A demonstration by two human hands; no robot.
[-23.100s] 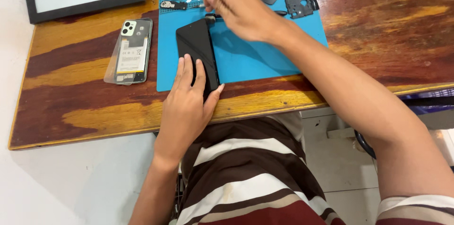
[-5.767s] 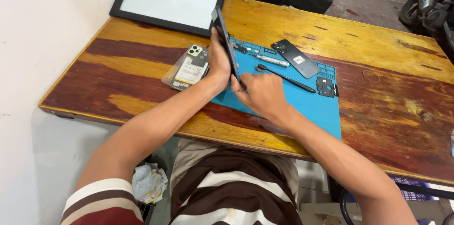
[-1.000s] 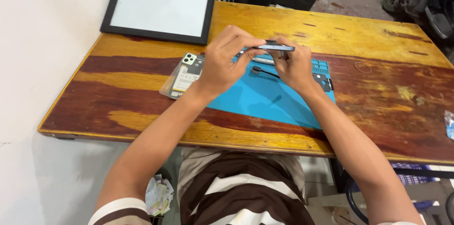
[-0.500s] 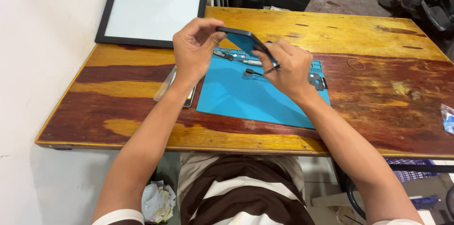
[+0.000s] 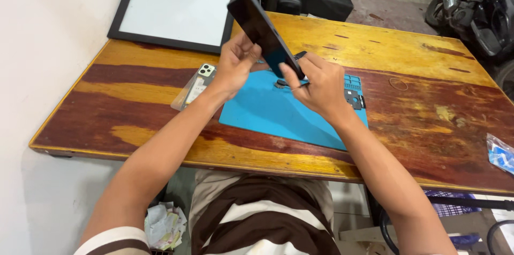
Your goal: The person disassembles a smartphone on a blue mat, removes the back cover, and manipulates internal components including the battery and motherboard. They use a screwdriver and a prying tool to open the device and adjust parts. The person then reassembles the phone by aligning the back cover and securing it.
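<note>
Wooden and streaked red and yellow, the surface [image 5: 417,99] carries a blue repair mat [image 5: 267,113] near its middle, with a black-framed white panel [image 5: 174,11] lying at its far left corner and the edge of a blue-and-white packet [image 5: 502,153] at the right. Between the panel and the mat lies a phone back shell [image 5: 194,84] with its camera cluster showing, half hidden behind the left forearm. Above the mat, both hands hold a dark smartphone [image 5: 263,32] tilted steeply, its top end pointing far and left: the left hand [image 5: 235,67] closes around its lower left side, and the right hand [image 5: 316,86] pinches the lower end with fingers curled. A small black part [image 5: 354,98] rests on the mat's right edge just beside the right wrist. Judging by the loose shell and parts on the mat, the phone is mid-repair, with the work on its lower edge not finished and nothing reassembled yet. Half a second ago the phone lay flatter and lower between the hands; now it is raised and angled upward.
</note>
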